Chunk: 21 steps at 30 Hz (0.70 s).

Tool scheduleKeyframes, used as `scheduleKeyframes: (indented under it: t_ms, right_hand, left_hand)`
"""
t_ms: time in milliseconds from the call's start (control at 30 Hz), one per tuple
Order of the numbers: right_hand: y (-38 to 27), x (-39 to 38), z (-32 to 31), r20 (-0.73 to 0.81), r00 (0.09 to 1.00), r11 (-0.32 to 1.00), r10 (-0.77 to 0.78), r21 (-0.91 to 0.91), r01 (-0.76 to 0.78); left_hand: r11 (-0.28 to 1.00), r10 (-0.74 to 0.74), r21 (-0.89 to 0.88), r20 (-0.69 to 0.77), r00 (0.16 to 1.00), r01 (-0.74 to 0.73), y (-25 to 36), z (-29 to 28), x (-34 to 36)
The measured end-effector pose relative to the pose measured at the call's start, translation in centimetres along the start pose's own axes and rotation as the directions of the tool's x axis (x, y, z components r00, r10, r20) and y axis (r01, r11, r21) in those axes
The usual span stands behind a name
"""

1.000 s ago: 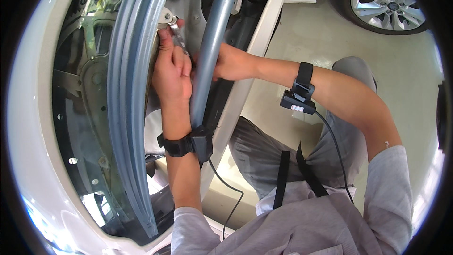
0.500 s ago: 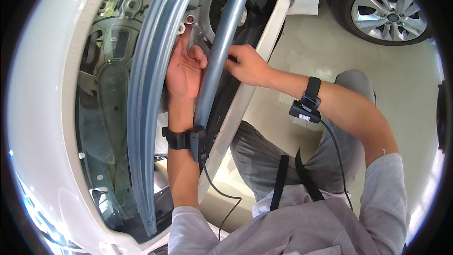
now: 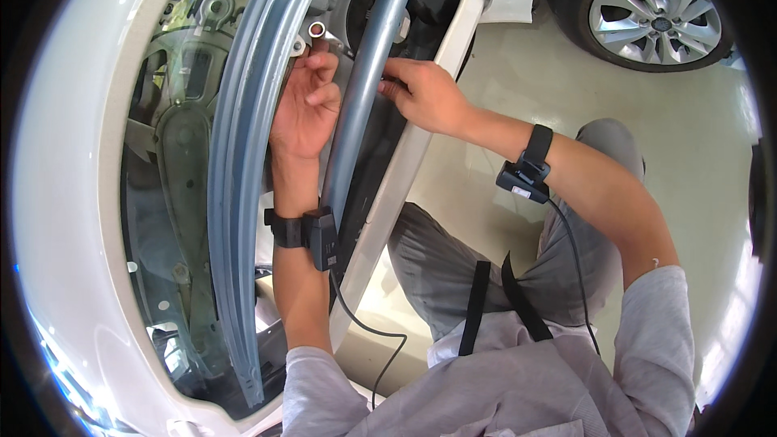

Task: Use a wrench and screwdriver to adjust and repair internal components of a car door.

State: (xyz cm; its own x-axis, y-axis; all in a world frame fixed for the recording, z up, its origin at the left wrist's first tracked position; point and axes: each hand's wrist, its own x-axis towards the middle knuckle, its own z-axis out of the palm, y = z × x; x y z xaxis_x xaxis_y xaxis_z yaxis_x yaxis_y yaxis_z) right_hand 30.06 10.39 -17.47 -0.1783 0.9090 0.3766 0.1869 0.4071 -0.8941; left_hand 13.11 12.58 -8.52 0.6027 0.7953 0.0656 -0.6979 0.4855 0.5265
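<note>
Wrench [image 3: 322,31] shows its bright ring at 11 o'clock, just beside a pale bracket [image 3: 298,46]; its shank is hard to trace. Left hand [image 3: 304,117], between 10 and 11 o'clock, lies palm toward the camera just below the ring, its visible fingers loosely curled; some fingertips are hidden, so I cannot tell whether they grip the wrench. Right hand [image 3: 430,95], at 1 o'clock, has bent fingers whose tips vanish behind the blue-grey bar [image 3: 363,97]; what they hold, if anything, I cannot tell. A ribbed beam [image 3: 236,146] and window glass [image 3: 182,194] stand toward 9 o'clock, the latter blurring the mechanism beneath. Pale, glossy floor [image 3: 518,73] spreads toward 2 o'clock, where a silver-spoked wheel [image 3: 651,20] sits, its tyre partly cut off.
</note>
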Motion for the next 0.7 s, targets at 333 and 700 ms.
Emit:
scheduleKeyframes:
  t_ms: [333,700]
  right_hand:
    - [-1.4,-0.8,-3.2,0.064,0.995,0.962,0.081,-0.265,-0.061]
    - [-1.8,-2.8,-5.2,0.040,0.976,0.968,0.213,-0.143,-0.205]
  left_hand:
    - [0.997,-0.036,0.057,-0.105,0.994,0.042,2.0,0.8,0.7]
    - [0.993,0.047,0.113,-0.095,0.994,-0.036,-0.3,2.6,0.8]
